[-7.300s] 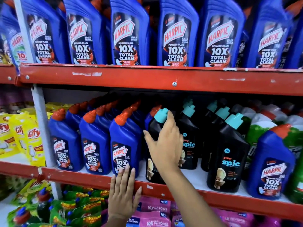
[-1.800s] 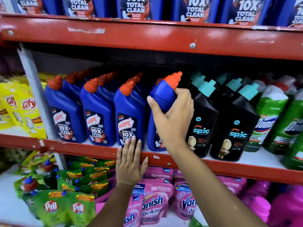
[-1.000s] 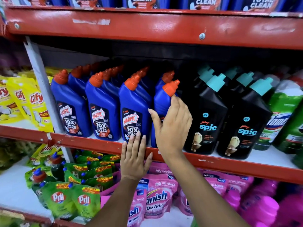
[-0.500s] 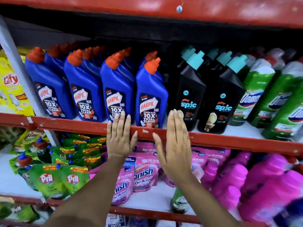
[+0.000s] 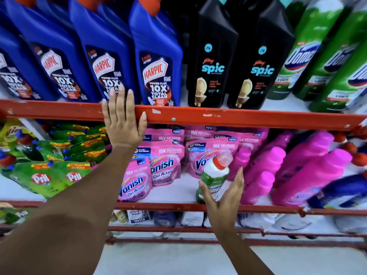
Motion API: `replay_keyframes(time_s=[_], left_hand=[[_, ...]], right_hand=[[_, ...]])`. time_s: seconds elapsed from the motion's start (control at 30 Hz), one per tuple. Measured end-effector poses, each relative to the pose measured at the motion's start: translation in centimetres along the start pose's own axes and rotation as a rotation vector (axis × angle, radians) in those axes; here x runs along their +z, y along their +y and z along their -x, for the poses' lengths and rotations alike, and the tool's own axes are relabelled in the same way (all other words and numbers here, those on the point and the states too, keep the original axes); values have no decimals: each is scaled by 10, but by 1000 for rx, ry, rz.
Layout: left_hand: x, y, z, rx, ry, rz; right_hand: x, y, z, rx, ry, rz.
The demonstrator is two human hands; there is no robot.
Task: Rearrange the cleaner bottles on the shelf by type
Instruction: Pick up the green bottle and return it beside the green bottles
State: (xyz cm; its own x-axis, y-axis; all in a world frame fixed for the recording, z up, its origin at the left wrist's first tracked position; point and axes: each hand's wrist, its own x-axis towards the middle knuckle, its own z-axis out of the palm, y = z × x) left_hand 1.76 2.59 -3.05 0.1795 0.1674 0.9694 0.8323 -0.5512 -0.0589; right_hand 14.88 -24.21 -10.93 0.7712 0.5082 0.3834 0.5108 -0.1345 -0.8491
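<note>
STEP: retrieving stray green bottle (image 5: pixel 213 180), lower shelf, 5 o'clock of frame | RIGHT: right hand (image 5: pixel 223 197) grip apart, flanking it | LEFT: left hand (image 5: pixel 122 118) flat on shelf rail (image 5: pixel 238 118) | NEXT: clamp, lift toward green row (image 5: pixel 321 56), 2 o'clock.

Bare shelf floor (image 5: pixel 174 192) — pouches (image 5: pixel 137 181), bottles (image 5: pixel 258 187) flanking

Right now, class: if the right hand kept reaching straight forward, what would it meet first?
Probably the small green bottle with a white shoulder and red cap: the open right hand is already spread around it, though contact is unclear.
</note>
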Motion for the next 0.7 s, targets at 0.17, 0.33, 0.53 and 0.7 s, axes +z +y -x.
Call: replay_keyframes(time_s=[0.17, 0.33, 0.53, 0.7], left_hand=[[-1, 1, 0, -1, 2, -25], [-2, 2, -2, -9, -6, -36], [-1, 4, -4, -22, 1, -40], [-1, 3, -4, -22, 0, -42]], right_hand=[[13, 21, 8, 179, 22, -120], [20, 27, 1, 244, 91, -228], [21, 23, -8, 232, 117, -235], [17, 21, -12, 209, 98, -239]])
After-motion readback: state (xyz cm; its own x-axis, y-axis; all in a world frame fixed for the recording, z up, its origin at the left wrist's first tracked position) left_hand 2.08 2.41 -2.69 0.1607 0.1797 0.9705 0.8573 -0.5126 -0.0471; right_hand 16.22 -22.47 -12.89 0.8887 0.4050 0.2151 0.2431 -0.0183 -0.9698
